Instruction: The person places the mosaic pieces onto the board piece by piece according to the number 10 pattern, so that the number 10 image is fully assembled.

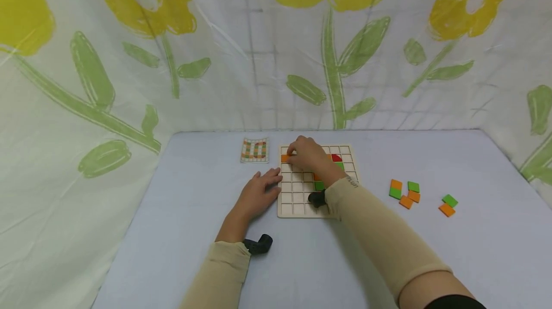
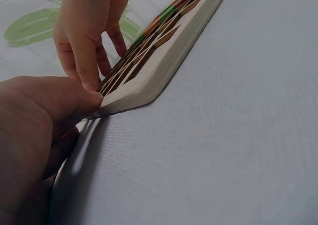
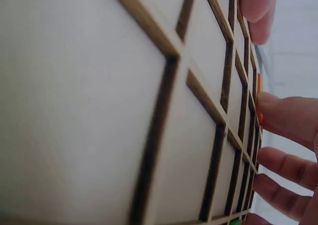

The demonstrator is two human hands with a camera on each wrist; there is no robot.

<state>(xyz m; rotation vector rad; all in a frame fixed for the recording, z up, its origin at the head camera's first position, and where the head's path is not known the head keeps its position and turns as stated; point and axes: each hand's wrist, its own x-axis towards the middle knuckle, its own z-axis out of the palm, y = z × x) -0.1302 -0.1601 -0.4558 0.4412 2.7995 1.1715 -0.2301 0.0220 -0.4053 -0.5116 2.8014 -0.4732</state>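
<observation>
A wooden grid board [image 1: 298, 201] lies flat, with orange, green and red tiles in some of its squares. Over its upper left squares is my right hand [image 1: 311, 155], fingers bent down and thumb against a small orange tile [image 3: 261, 118]. Another bit of orange [image 1: 284, 158] shows in the board's left column, beside those fingertips. My left hand [image 1: 257, 195] rests at the board's left edge with fingers extended. In the left wrist view its thumb [image 2: 89, 98] touches the board's rim near a corner. The right forearm hides part of the board.
A small card with a coloured grid pattern [image 1: 254, 151] lies left of the board's top. To the right, several loose orange and green tiles [image 1: 406, 202] lie on the table, with an orange tile [image 1: 447, 210] and a green tile [image 1: 450, 200] farther right. A flower-print curtain [image 1: 224, 84] hangs behind.
</observation>
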